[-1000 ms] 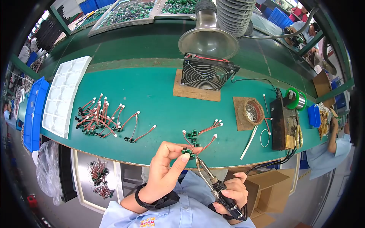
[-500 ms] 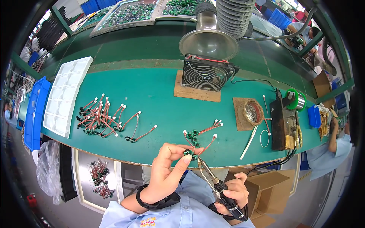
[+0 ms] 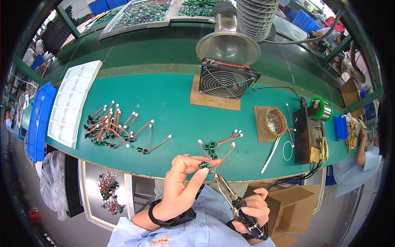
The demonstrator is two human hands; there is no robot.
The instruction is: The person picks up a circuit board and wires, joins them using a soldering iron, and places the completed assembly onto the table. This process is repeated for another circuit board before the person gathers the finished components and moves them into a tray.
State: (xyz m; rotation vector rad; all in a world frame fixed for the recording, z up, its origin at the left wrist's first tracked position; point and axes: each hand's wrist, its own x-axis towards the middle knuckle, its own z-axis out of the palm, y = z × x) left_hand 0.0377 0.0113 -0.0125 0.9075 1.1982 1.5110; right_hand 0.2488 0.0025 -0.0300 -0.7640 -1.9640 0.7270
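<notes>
Near green table edge, left fingers pinch green circuit board, right fingers clasp black soldering iron. Beyond them, round brown bowl holds silvery bits.

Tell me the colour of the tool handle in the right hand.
The tool handle is mostly black, best seen in the head view.

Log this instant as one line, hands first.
left hand: pinching green circuit board | right hand: gripping soldering iron, tip close to board | bench: black fan, white tray
</notes>
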